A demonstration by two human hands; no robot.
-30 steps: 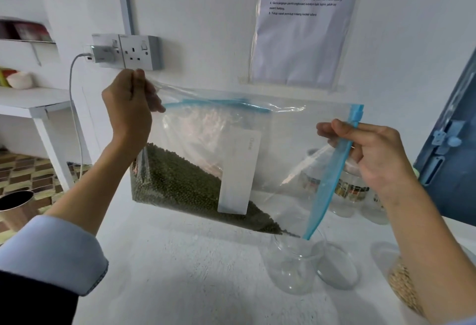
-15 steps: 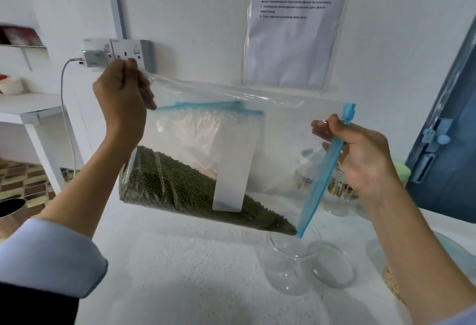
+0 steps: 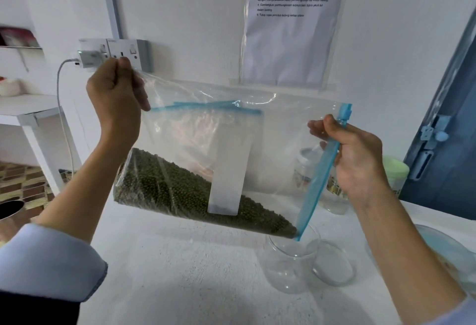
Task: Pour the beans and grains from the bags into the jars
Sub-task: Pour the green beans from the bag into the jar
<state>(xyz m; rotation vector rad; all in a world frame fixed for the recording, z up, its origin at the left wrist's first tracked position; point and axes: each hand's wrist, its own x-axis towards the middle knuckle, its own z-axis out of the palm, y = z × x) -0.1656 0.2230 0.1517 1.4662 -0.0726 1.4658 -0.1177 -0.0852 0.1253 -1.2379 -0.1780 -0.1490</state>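
Over the last second the bag (image 3: 231, 144) has tipped a little steeper and its lower corner has come down to the mouth of the open jar (image 3: 291, 265), which stands toward the right side of the bench (image 3: 180, 273). The green beans (image 3: 180, 190) have slid along the bottom fold and now pile against the blue zip strip (image 3: 316, 178); none show in the jar yet. The left hand (image 3: 116, 98) pinches the raised back corner with curled fingers; the right hand (image 3: 353, 154) grips the zip edge. Pouring looks about to begin, if that corner is open
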